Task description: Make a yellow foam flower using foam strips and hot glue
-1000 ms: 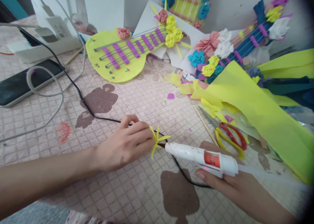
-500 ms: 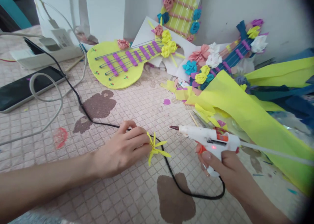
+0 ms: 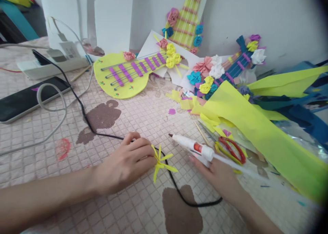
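In the head view, our left hand (image 3: 129, 164) is curled nearly closed, pinching a yellow paper flower (image 3: 159, 164). Right of the flower, our right hand (image 3: 220, 177) wraps around a white glue gun (image 3: 188, 143), its nozzle apart from the petals. Beyond the flower, on the surface (image 3: 120, 211), lie scissors (image 3: 234, 144) rightward and a yellow guitar cutout (image 3: 130, 77) leftward.

The flower (image 3: 159, 164) is yellow, the glue gun (image 3: 188, 143) white, the cloth (image 3: 139, 115) gridded pink.
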A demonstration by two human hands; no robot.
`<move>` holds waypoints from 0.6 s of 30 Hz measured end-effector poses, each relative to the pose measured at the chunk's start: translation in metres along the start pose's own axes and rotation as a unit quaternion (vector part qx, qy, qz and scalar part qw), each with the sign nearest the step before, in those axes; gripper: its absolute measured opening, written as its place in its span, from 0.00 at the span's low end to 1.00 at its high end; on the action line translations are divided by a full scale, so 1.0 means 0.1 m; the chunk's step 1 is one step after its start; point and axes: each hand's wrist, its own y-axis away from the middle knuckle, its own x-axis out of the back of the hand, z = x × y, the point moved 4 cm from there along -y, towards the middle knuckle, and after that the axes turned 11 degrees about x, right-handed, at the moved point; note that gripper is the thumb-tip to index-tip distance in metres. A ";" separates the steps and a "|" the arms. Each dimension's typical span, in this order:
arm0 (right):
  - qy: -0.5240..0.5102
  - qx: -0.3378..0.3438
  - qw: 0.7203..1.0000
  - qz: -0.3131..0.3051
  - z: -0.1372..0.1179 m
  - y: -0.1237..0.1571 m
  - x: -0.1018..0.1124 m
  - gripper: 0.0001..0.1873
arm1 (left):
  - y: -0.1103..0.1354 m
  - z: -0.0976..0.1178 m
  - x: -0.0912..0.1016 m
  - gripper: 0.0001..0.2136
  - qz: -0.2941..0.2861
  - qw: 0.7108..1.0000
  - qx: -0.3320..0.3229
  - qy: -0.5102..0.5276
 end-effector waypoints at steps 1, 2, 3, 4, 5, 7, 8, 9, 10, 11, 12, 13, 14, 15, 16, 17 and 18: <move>0.033 0.023 0.999 0.007 -0.02 0.04 0.01 0.11 | 0.00 0.00 0.00 0.09 -0.002 1.000 0.000 0.001; 0.060 0.049 0.997 0.011 -0.03 0.08 0.02 0.11 | 0.00 -0.01 0.00 0.09 -0.005 1.000 0.001 0.002; 0.079 0.073 0.994 0.006 -0.05 0.12 0.03 0.11 | 0.00 -0.01 0.00 0.09 -0.008 1.000 0.002 0.002; 0.092 0.092 0.991 -0.002 -0.07 0.16 0.04 0.11 | 0.01 -0.01 0.00 0.10 -0.010 1.000 0.002 0.002; 0.099 0.103 0.990 -0.013 -0.09 0.20 0.06 0.12 | 0.01 -0.01 0.00 0.10 -0.011 1.000 0.001 0.003; 0.088 0.102 0.990 -0.042 -0.12 0.26 0.11 0.13 | 0.01 -0.01 0.00 0.10 -0.012 1.000 -0.001 0.006; 0.066 0.094 0.992 -0.061 -0.13 0.28 0.14 0.12 | 0.01 -0.02 0.00 0.09 -0.011 1.000 -0.002 0.007; 0.034 0.080 0.993 -0.078 -0.13 0.30 0.16 0.10 | 0.02 -0.02 -0.01 0.09 -0.011 1.000 -0.003 0.008; -0.001 0.058 0.994 -0.089 -0.13 0.31 0.19 0.08 | 0.02 -0.02 -0.01 0.09 -0.011 1.000 -0.004 0.008; -0.033 0.028 0.995 -0.092 -0.10 0.32 0.21 0.07 | 0.02 -0.02 -0.02 0.08 -0.011 1.000 -0.005 0.008; -0.061 -0.006 0.994 -0.090 -0.06 0.33 0.23 0.08 | 0.02 -0.02 -0.02 0.08 -0.010 1.000 -0.007 0.008; -0.086 -0.044 0.992 -0.080 0.00 0.33 0.25 0.10 | 0.02 -0.02 -0.02 0.08 -0.009 1.000 -0.007 0.008; -0.105 -0.082 0.989 -0.065 0.06 0.32 0.26 0.13 | 0.02 -0.01 -0.02 0.08 -0.008 1.000 -0.008 0.008; -0.134 -0.111 0.983 -0.066 0.13 0.31 0.24 0.15 | 0.02 -0.01 -0.02 0.08 -0.007 1.000 -0.007 0.007; -0.161 -0.139 0.975 -0.058 0.19 0.29 0.22 0.16 | 0.03 -0.01 -0.02 0.08 -0.006 1.000 -0.007 0.007; -0.187 -0.164 0.967 -0.051 0.24 0.26 0.19 0.17 | 0.03 0.00 -0.01 0.08 -0.003 1.000 -0.008 0.006; -0.213 -0.177 0.960 -0.044 0.27 0.23 0.16 0.17 | 0.03 0.00 -0.01 0.08 -0.002 1.000 -0.008 0.004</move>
